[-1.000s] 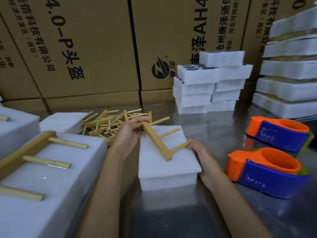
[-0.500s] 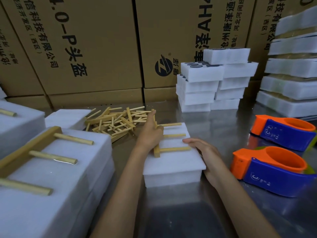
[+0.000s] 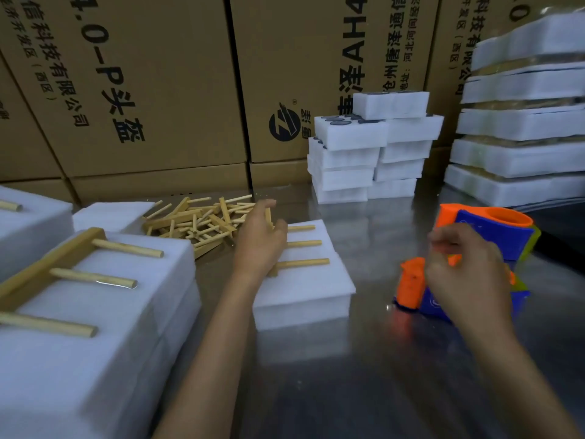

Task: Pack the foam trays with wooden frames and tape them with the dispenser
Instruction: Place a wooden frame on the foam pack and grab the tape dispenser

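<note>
While the left hand (image 3: 258, 245) rests loosely curled on the wooden frame (image 3: 300, 243) atop the central foam tray (image 3: 304, 289), the blurred right hand (image 3: 465, 274), fingers apparently half-curled, hovers over the tape dispenser (image 3: 411, 285) at three o'clock. Foam looks light and dentable; the stiff dispenser body seems the likeliest hold.

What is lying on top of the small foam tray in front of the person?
A wooden frame lies on the foam tray, three dowels pointing right. The left hand rests over its crossbar, hiding most of it.
</note>
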`<state>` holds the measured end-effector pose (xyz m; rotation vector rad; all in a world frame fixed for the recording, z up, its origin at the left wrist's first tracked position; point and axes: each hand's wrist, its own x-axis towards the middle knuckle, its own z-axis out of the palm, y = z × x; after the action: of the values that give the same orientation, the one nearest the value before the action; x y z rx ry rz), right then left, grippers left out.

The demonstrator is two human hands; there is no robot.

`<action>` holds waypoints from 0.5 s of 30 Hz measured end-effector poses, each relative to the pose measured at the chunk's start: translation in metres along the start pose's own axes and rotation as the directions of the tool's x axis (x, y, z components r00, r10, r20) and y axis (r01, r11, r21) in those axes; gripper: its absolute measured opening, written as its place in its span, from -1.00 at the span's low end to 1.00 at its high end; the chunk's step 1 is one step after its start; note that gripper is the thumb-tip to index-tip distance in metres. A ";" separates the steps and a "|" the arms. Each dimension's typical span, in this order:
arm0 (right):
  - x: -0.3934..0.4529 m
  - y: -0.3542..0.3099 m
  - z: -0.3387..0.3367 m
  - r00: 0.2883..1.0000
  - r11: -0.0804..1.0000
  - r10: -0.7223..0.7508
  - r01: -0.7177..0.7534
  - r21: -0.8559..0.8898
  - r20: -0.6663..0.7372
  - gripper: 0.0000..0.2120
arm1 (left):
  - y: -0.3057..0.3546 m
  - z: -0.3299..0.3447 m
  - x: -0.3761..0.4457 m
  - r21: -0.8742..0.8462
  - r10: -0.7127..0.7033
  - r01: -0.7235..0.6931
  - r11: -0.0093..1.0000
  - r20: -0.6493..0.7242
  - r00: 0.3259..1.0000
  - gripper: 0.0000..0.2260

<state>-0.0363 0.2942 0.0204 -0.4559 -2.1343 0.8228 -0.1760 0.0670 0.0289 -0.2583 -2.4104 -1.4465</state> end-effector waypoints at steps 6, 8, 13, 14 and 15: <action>0.009 0.028 -0.037 0.867 0.847 0.214 0.065 -0.527 0.450 -0.75 | 0.037 0.028 -0.044 -0.115 0.188 -0.171 0.979 0.150 0.971 -0.71; 0.009 0.031 -0.035 0.904 0.866 0.155 0.069 -0.495 0.398 -0.71 | 0.046 0.040 -0.054 -0.169 0.181 -0.141 0.976 0.251 0.951 -0.70; 0.005 0.036 -0.043 0.960 0.972 0.083 -0.019 -0.235 0.269 -0.66 | 0.055 0.046 -0.065 -0.256 0.098 0.021 0.966 0.445 0.890 -0.64; 0.003 0.034 -0.043 0.957 0.982 0.066 -0.013 -0.188 0.282 -0.64 | 0.056 0.044 -0.066 -0.277 0.087 0.058 0.959 0.483 0.871 -0.63; 0.002 0.031 -0.044 0.955 0.988 0.044 0.002 -0.155 0.294 -0.62 | 0.057 0.042 -0.068 -0.301 0.083 0.091 0.949 0.518 0.851 -0.62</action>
<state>-0.0021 0.3354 0.0214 -0.4585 -2.4873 0.7813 -0.1016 0.1315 0.0332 -0.8269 -2.5534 -1.9741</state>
